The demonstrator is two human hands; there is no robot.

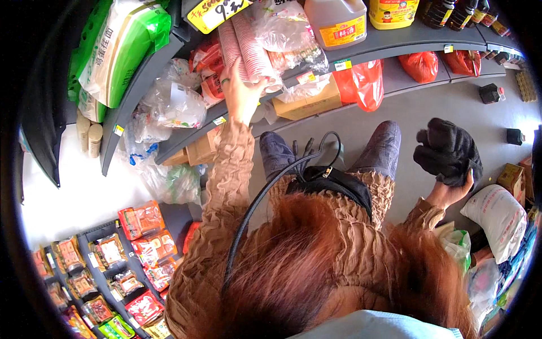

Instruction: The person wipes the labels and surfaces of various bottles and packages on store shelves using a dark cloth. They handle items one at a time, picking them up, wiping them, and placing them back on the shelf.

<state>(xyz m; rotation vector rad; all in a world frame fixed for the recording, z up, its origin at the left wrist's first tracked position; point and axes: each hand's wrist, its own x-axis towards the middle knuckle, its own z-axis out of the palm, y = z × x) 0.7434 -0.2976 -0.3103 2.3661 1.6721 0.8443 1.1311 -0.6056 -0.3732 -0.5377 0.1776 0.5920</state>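
Observation:
My left hand point(241, 96) reaches up to a dark grey shelf, its fingers on the lower end of long stacks of pink-and-white striped disposable cups point(252, 48). The stacks lie side by side, tilted, among clear plastic bags point(285, 25) and red packages point(210, 62). Out to the right, my right hand point(449, 194) grips a bunched black fuzzy cloth point(449, 150); most of the fingers are hidden behind it.
A large jug with a yellow label point(340, 28) and a yellow container point(392, 12) stand right of the cups. Red plastic bags point(361, 85) sit below. Packaged foods point(144, 217) fill a rack at lower left. A white sack point(497, 217) is at right. A black cable point(254, 203) crosses my front.

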